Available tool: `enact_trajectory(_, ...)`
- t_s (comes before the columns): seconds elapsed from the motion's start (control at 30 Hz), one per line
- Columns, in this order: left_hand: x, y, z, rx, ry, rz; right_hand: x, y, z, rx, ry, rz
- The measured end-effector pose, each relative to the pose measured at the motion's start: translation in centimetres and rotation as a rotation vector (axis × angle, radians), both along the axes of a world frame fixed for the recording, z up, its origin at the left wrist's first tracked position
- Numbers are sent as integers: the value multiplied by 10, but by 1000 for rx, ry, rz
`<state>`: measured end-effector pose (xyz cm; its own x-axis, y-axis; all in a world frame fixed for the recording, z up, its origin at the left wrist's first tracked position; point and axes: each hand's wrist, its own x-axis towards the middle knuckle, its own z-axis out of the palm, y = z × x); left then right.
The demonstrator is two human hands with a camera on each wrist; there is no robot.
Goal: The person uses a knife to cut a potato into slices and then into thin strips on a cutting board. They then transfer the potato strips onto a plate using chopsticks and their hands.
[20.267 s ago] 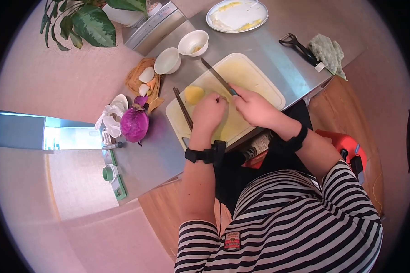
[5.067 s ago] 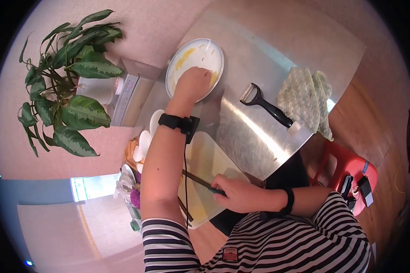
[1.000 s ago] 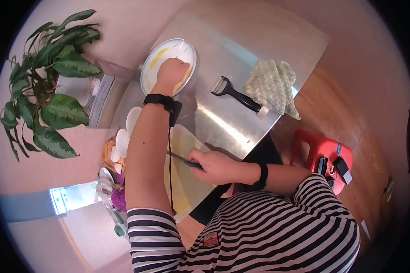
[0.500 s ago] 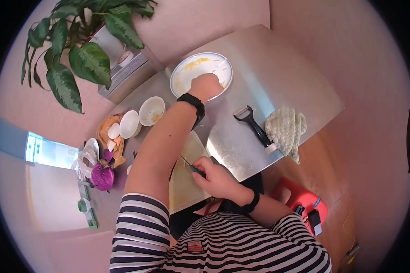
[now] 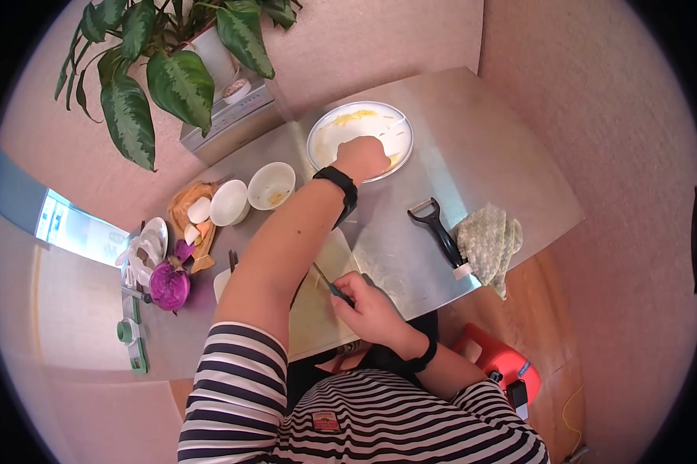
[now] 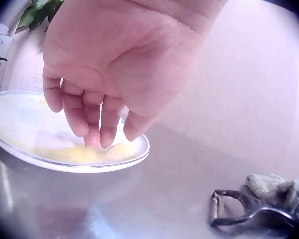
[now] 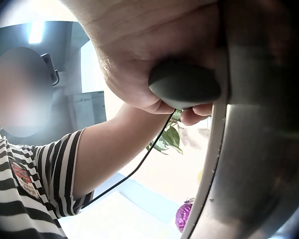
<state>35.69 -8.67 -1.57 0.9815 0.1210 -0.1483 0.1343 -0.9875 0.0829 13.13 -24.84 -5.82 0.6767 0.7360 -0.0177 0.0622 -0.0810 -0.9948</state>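
My left hand [image 5: 364,157] reaches over the white oval plate [image 5: 313,151]. In the left wrist view, the hand [image 6: 119,59] points its fingers down, loosely bent, with the tips at yellow food [image 6: 79,154] near the plate's rim [image 6: 65,167]. More yellow shreds [image 5: 354,117] lie at the plate's far side. My right hand [image 5: 373,311] grips the dark handle of a knife [image 5: 323,276] over the pale cutting board [image 5: 325,329], which my left forearm partly hides. In the right wrist view, the right hand [image 7: 144,55] is wrapped round the rounded handle end [image 7: 182,84].
Left of my left forearm are two white bowls [image 5: 229,203], a purple cabbage [image 5: 170,286] and a green slicer [image 5: 137,352]. A black peeler [image 5: 441,236] and a patterned cloth [image 5: 483,243] lie at the right. A potted plant [image 5: 180,85] stands behind.
The head view has swung, bringing the bowls and cabbage more into sight. My left hand stays over the plate throughout the last second, and the knife remains in my right hand above the board.
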Motion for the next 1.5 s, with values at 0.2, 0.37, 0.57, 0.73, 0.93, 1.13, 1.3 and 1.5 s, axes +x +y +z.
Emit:
enact_trajectory(0.2, -1, 21, 4, -34, -141, -60, -2, 5, -17, 45, 2, -19)
enact_trajectory(0.37, -19, 57, 19, 34, -267, -78, -6, 9, -23, 97, -54, -88)
enact_trajectory(0.57, -38, 97, 68, -53, -309, -129, -5, 10, -12, 24, -83, -94)
enact_trajectory(0.73, -40, 113, 97, 62, -159, -78, -2, 13, -16, 52, -73, -103)
enact_trajectory(0.93, 0, 123, 76, 134, -122, -170, 2, 6, -1, -34, -74, -25)
enact_trajectory(1.13, 66, 113, 46, 328, 18, -153, 8, 0, 9, 1, -60, 7)
enact_trajectory(1.3, 96, 102, 26, 329, 61, -169, 9, 0, 2, 2, -1, 63)
enact_trajectory(1.5, 120, 102, 4, 357, 70, -150, 14, -1, 1, 23, -4, 108)
